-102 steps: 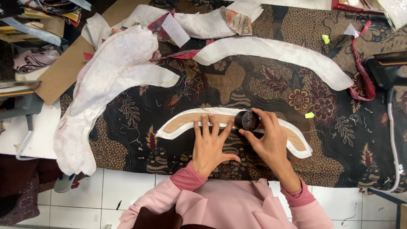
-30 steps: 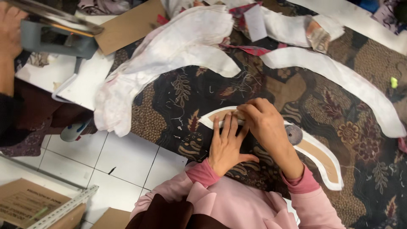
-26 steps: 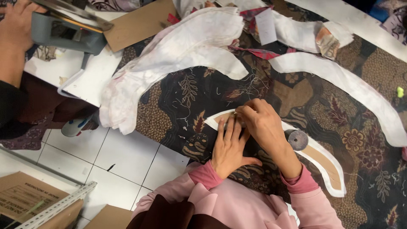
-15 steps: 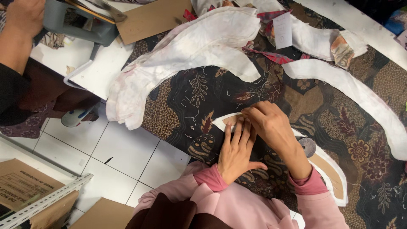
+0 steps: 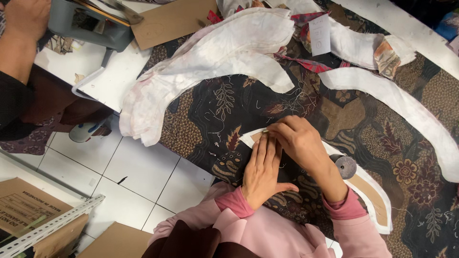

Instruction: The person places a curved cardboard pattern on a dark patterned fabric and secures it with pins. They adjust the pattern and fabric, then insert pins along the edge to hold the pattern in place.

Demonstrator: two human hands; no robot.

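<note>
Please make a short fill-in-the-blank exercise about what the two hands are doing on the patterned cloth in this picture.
1. The left hand lies ____ on the curved cardboard template, fingers straight.
2. The right hand works at the template's ____ end, beside the left fingertips.
3. The small round weight sits on the template, just behind the ____ wrist.
4. The stack of white curved pieces lies on the dark ____ cloth.

Missing words: flat; left; right; patterned
</note>
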